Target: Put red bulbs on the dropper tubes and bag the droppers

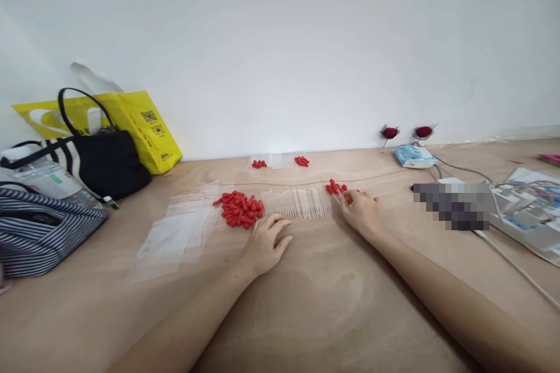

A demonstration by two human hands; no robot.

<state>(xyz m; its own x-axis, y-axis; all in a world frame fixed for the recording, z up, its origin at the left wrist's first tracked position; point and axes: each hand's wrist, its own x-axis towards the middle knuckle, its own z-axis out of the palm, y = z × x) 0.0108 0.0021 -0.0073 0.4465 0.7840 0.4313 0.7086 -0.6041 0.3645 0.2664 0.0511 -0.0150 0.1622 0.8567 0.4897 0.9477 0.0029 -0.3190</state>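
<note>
My left hand (265,240) rests on the wooden table (315,303), fingers loosely spread, empty, just below a pile of red caps (238,208). A row of clear tubes (297,203) lies between my hands. At the tubes' right end my right hand (359,210) has its fingers curled beside a small cluster of red caps (335,187). Whether it pinches a cap or tube is hidden.
Clear zip bags (175,233) lie left of the pile. Two filled bags with red caps (280,161) sit by the wall. A striped bag (39,227), black bag (105,163) and yellow bag (144,125) stand left. A tissue pack (413,155), cables and papers (529,210) lie right.
</note>
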